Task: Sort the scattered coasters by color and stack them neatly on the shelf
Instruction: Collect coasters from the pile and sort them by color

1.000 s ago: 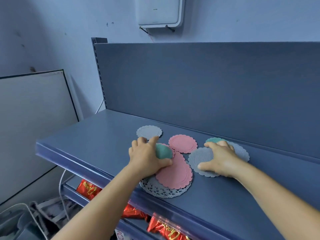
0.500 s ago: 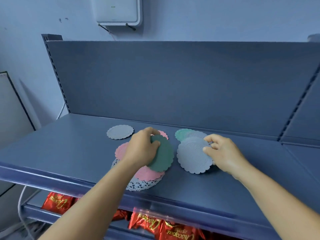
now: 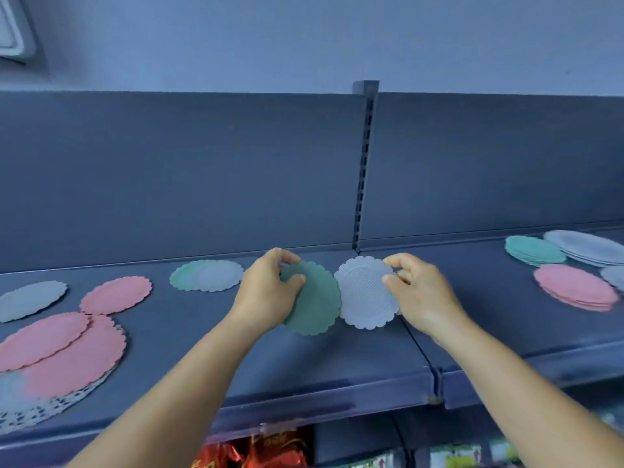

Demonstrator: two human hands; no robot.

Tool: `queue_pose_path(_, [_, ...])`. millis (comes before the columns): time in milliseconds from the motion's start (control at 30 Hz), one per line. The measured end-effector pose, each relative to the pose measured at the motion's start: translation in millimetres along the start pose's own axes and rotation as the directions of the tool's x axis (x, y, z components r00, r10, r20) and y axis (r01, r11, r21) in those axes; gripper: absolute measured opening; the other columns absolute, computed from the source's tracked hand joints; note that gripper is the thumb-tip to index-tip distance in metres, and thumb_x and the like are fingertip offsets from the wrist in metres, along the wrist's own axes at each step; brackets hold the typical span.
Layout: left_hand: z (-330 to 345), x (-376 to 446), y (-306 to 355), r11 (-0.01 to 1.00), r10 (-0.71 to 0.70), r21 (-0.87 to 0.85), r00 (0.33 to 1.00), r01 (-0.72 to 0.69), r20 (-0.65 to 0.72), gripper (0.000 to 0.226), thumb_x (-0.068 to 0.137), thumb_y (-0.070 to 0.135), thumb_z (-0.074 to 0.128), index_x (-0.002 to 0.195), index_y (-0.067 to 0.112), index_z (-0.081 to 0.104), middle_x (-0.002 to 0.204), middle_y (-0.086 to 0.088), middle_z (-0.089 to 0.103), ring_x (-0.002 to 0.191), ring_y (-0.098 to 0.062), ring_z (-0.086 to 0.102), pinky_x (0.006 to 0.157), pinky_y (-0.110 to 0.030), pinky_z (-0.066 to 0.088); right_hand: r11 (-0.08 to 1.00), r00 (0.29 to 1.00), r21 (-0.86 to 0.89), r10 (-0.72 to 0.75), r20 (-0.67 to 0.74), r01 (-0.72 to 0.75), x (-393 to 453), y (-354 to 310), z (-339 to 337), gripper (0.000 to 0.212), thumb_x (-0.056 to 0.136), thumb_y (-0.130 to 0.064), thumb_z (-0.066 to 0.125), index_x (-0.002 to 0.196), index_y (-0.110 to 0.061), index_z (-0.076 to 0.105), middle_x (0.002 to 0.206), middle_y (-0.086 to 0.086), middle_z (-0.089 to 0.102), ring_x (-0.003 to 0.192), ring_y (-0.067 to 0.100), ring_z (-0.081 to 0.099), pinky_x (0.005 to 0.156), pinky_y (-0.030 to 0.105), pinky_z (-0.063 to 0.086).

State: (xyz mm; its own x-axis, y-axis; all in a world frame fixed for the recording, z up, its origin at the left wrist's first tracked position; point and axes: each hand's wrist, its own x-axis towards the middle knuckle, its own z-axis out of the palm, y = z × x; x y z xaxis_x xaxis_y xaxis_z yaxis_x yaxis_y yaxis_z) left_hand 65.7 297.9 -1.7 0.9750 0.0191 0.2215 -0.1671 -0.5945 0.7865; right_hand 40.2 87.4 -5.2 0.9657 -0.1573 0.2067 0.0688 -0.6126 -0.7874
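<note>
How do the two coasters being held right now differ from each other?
The green coaster is dark green and sits in the left hand; the grey coaster is pale grey and sits in the right hand. The green one's face looks plain, while the grey one shows fine diagonal ribbing. Both are round, scallop-edged, similar in size, pinched at one edge, side by side above the shelf.

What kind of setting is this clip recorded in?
Probably a shop aisle: blue metal gondola shelving with a slotted upright post, and red foil snack packets on the tier below.
</note>
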Motion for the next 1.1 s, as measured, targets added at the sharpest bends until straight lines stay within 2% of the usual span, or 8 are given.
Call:
queue_pose_path(200, [96.4,-13.4,72.4,0.998,0.046,-0.056,0.996,-0.041,0.077,0.011,0.09,0.019,0.056,0.097,0.027,0.053,0.095,0.005,0.057,0.066,-0.006,0.051,0.049,-0.016,0.037,0.998,0.995,-0.026,0.051,-0.088,-0.054,-6.0,71.0,-95.0,0.018,0.092,-0.014,0.047,0.102,-0.021,0.061,0.089,0.001,0.072,0.085,0.025,0.065,0.073,0.037,0.052])
queue_pose_path(467, [199.5,-23.0,146.7,0.988,0.1,-0.132,0.983,-0.079,0.155,0.014,0.091,0.015,0.055,0.088,0.029,0.052,0.08,0.008,0.054,0.058,-0.007,0.049,0.034,-0.008,0.033,0.992,0.98,-0.046,0.105,-0.168,-0.114,-9.2,147.6,-189.9,0.019,0.092,-0.014,0.047,0.105,-0.02,0.061,0.094,0.001,0.071,0.086,0.022,0.063,0.076,0.038,0.053])
queue_pose_path(600, [236.5,-18.1,170.8,0.988,0.113,-0.127,0.976,-0.091,0.185,0.011,0.09,0.015,0.056,0.09,0.027,0.054,0.079,0.008,0.056,0.059,-0.006,0.05,0.04,-0.01,0.035,0.987,0.97,-0.07,0.124,-0.21,-0.142,-7.1,175.4,-223.7,0.018,0.092,-0.014,0.049,0.104,-0.02,0.061,0.095,0.001,0.069,0.09,0.023,0.062,0.079,0.039,0.052])
queue_pose_path(700, [260.3,-7.8,183.1,0.988,0.127,-0.112,0.97,-0.106,0.209,0.009,0.09,0.017,0.057,0.094,0.024,0.055,0.079,0.008,0.053,0.059,-0.009,0.048,0.047,-0.018,0.036,0.988,0.96,-0.029,0.143,-0.241,-0.155,1.1,193.7,-241.9,0.02,0.092,-0.013,0.05,0.107,-0.021,0.061,0.096,0.002,0.068,0.089,0.02,0.06,0.081,0.039,0.053])
queue_pose_path(833, [288.4,16.4,199.1,0.984,0.157,-0.116,0.962,-0.134,0.221,0.009,0.09,0.018,0.057,0.096,0.023,0.054,0.083,0.007,0.053,0.06,-0.013,0.046,0.05,-0.023,0.037,0.983,0.925,0.034,0.18,-0.335,-0.179,20.9,212.9,-266.9,0.02,0.092,-0.01,0.05,0.095,-0.029,0.057,0.09,0.001,0.069,0.081,0.022,0.059,0.079,0.038,0.052])
queue_pose_path(933, [308.6,39.8,212.7,0.977,0.184,-0.151,0.953,-0.15,0.241,0.009,0.09,0.018,0.057,0.097,0.023,0.054,0.093,0.004,0.06,0.067,-0.019,0.055,0.053,-0.026,0.043,0.976,0.884,0.029,0.208,-0.419,-0.215,40.8,228.7,-288.7,0.022,0.093,-0.01,0.049,0.101,-0.024,0.063,0.091,-0.001,0.069,0.088,0.024,0.063,0.082,0.038,0.051])
queue_pose_path(1000, [323.3,55.9,221.5,0.971,0.205,-0.177,0.944,-0.162,0.257,0.011,0.089,0.019,0.057,0.099,0.022,0.055,0.102,0.003,0.062,0.079,-0.026,0.061,0.062,-0.03,0.048,0.966,0.858,0.001,0.231,-0.459,-0.259,55.7,241.7,-301.3,0.024,0.092,-0.011,0.047,0.106,-0.02,0.065,0.092,0.001,0.072,0.09,0.026,0.064,0.083,0.037,0.051])
queue_pose_path(1100, [346.5,77.0,232.6,0.962,0.24,-0.197,0.931,-0.189,0.277,0.011,0.089,0.018,0.057,0.099,0.023,0.054,0.109,0.001,0.063,0.076,-0.021,0.059,0.058,-0.025,0.045,0.946,0.821,-0.019,0.27,-0.503,-0.322,76.5,263.6,-316.8,0.029,0.091,-0.01,0.046,0.111,-0.015,0.066,0.095,0.006,0.072,0.095,0.028,0.064,0.083,0.035,0.05])
